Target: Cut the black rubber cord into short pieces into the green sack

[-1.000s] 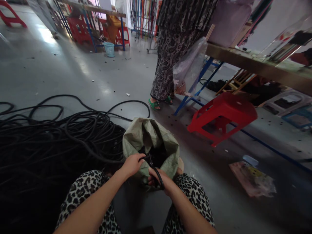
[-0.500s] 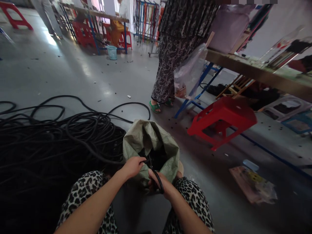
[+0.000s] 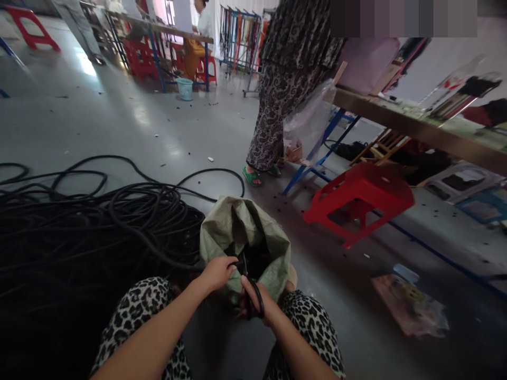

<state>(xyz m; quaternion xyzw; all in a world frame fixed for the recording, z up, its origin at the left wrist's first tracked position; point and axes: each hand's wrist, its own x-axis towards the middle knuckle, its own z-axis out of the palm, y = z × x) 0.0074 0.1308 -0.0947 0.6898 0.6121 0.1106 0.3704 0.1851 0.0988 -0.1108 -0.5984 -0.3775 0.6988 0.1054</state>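
Note:
My left hand [image 3: 218,272] is closed on a black cord [image 3: 178,262], whose short end sticks out past the fingertips over the sack's mouth. The cord runs left into a large tangled heap of black cord [image 3: 138,211] on the floor. My right hand [image 3: 255,302] grips black-handled scissors [image 3: 260,301]. Their blades point up and away, close to the cord end at my left fingertips. Below both hands a pale green woven sack [image 3: 216,232] stands between my knees with its mouth wide; dark pieces inside are too dim to make out.
A red plastic stool [image 3: 362,198] lies tipped at the right, beside a workbench [image 3: 415,119] with blue legs. A person in patterned trousers [image 3: 269,116] stands ahead. A plastic packet [image 3: 412,306] lies on the floor at right; a blue basket [image 3: 185,88] is farther back.
The scissor handles in my right hand have turned slightly and the blades show more. My left hand stays almost where it was. The view has shifted a little.

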